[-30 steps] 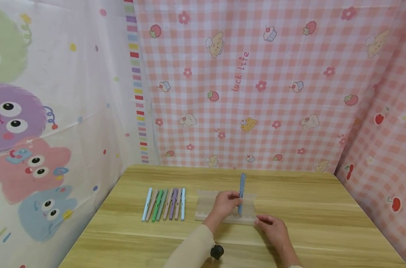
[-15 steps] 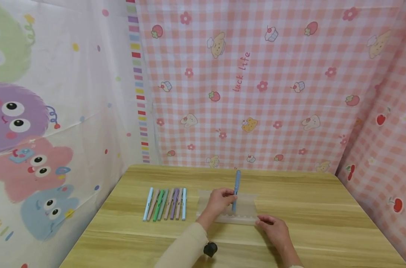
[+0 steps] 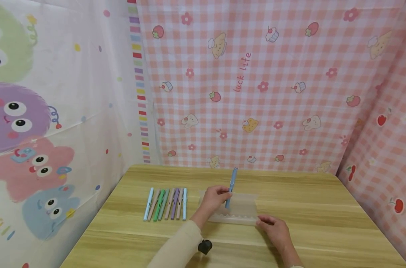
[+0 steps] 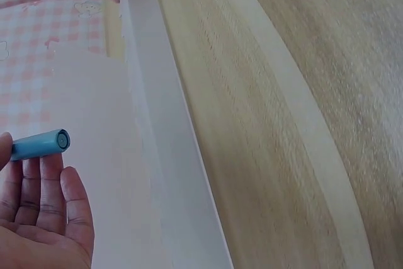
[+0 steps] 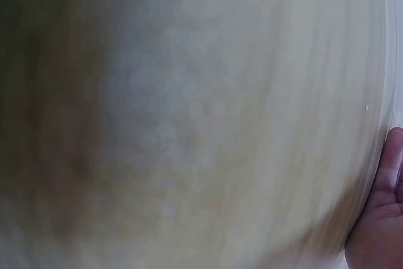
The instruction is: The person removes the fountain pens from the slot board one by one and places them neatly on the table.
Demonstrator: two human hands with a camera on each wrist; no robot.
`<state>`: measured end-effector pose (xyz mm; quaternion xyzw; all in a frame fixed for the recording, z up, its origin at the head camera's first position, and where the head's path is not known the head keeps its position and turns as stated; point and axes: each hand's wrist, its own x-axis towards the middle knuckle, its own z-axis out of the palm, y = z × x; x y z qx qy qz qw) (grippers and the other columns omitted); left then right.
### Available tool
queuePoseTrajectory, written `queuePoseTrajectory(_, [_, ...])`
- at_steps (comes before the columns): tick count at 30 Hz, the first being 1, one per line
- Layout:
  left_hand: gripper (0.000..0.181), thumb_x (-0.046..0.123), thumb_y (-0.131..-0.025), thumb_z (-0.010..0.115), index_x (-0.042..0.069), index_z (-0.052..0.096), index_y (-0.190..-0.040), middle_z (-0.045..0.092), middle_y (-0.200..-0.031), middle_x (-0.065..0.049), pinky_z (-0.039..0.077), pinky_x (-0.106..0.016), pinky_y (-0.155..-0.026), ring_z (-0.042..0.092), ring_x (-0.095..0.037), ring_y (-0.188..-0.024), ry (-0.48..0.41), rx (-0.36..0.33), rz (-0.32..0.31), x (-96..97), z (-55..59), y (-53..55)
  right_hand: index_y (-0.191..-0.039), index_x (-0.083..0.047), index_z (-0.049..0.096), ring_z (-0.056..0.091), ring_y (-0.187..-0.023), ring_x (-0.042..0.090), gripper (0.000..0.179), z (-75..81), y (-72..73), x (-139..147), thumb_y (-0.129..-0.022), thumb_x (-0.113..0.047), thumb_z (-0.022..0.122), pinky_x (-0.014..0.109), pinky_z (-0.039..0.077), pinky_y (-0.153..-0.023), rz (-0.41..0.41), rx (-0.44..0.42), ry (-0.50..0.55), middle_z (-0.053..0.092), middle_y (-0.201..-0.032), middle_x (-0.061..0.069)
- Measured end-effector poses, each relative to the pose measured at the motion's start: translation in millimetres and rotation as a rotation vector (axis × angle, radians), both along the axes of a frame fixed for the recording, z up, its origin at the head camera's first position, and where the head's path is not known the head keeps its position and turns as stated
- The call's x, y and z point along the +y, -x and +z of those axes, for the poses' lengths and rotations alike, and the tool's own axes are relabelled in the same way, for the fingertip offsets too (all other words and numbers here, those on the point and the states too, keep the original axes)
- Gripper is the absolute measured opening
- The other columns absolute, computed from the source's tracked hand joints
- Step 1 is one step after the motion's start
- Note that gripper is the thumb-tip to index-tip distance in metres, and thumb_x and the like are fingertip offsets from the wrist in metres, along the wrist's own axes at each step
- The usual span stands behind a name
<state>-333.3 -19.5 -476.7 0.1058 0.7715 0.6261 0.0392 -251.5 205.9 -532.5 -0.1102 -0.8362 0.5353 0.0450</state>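
Observation:
My left hand pinches a blue pen between thumb and fingers, the pen standing nearly upright with a slight rightward lean at its top. Below it lies a translucent plastic sheet with a scalloped strip along its near side. In the left wrist view the lower end of the pen hangs over the sheet, apart from the folded strip. At the strip's right end, my right hand pinches the corner between thumb and fingers. Only part of the right hand shows in its wrist view.
Left of the sheet, several capped pens lie side by side in a row, among them a bright green pen and a purple pen. They rest on a wood-grain table. A pink checked curtain hangs behind its far edge.
My left hand has moved left and slightly up with the blue pen, which now leans more and has risen from near the scalloped strip. My right hand stays at the corner.

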Motion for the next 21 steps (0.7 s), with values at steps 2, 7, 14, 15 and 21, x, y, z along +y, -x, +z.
queuePoseTrajectory(2, [0.015, 0.01, -0.091, 0.072, -0.001, 0.072, -0.102, 0.07, -0.09, -0.005, 0.055, -0.03, -0.073, 0.062, -0.013, -0.08, 0.0, 0.002, -0.003, -1.9, 1.3, -0.2, -0.108, 0.0, 0.074, 0.061, -0.099, 0.02, 0.026, 0.2, 0.0, -0.2, -0.089, -0.018, 0.075, 0.03, 0.048, -0.08, 0.0, 0.001, 0.004, 0.072, -0.105, 0.009])
queuePoseTrajectory(7, [0.015, 0.011, -0.092, 0.072, 0.0, 0.072, -0.101, 0.069, -0.09, -0.004, 0.055, -0.032, -0.075, 0.062, -0.014, -0.081, 0.004, 0.001, -0.007, -7.6, 6.0, -1.8, -0.107, 0.0, 0.074, 0.061, -0.098, 0.02, 0.026, 1.2, -0.6, -0.4, -0.089, -0.018, 0.075, 0.029, 0.048, -0.079, 0.001, 0.004, 0.004, 0.072, -0.104, 0.009])
queuePoseTrajectory(14, [0.016, 0.012, -0.092, 0.072, 0.0, 0.072, -0.102, 0.069, -0.09, -0.004, 0.056, -0.035, -0.077, 0.061, -0.014, -0.081, 0.006, 0.001, 0.003, -16.8, 9.7, -1.8, -0.107, 0.0, 0.075, 0.061, -0.099, 0.02, 0.025, 2.4, -2.0, -0.8, -0.089, -0.018, 0.075, 0.029, 0.047, -0.081, 0.0, 0.013, -0.003, 0.073, -0.104, 0.009])
queuePoseTrajectory(15, [0.016, 0.012, -0.092, 0.072, 0.0, 0.071, -0.102, 0.068, -0.09, -0.004, 0.056, -0.035, -0.077, 0.061, -0.014, -0.081, 0.008, 0.001, 0.005, -18.1, 9.5, -1.2, -0.107, 0.0, 0.075, 0.061, -0.099, 0.019, 0.025, 2.4, -2.0, -0.9, -0.088, -0.018, 0.075, 0.029, 0.047, -0.081, -0.002, 0.012, -0.004, 0.073, -0.104, 0.009])
queuePoseTrajectory(21, [0.017, 0.011, -0.091, 0.072, -0.002, 0.071, -0.103, 0.068, -0.09, -0.005, 0.056, -0.041, -0.08, 0.061, -0.014, -0.081, -0.01, 0.001, 0.01, -26.2, 7.7, 2.5, -0.107, 0.0, 0.075, 0.061, -0.098, 0.019, 0.025, 1.4, -1.6, -0.9, -0.089, -0.018, 0.075, 0.028, 0.047, -0.079, -0.006, 0.008, -0.005, 0.073, -0.104, 0.009])
